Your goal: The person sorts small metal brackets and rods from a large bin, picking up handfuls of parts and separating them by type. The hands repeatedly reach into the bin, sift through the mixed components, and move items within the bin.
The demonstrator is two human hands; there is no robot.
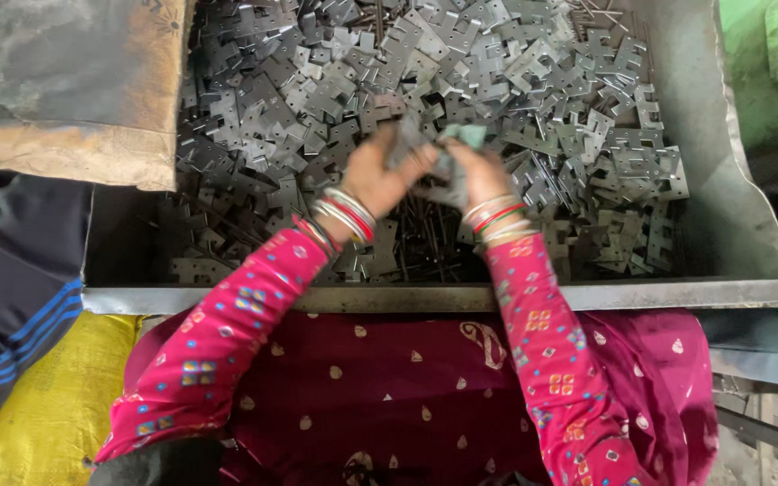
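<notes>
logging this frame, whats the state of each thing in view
left hand: fingers closed on a grey metal plate
right hand: fingers closed on a plate, blurred
metal plates: loose, heaped in the tray
metal tray: filled with plates and thin rods
yellow sack: lying beside the lap

Stamped plates (497, 81) — dull grey sheet metal, smooth; tray (461, 295) — matt steel, scuffed; sleeves (542, 342) — printed cloth; bangles (348, 214) — glossy.
</notes>
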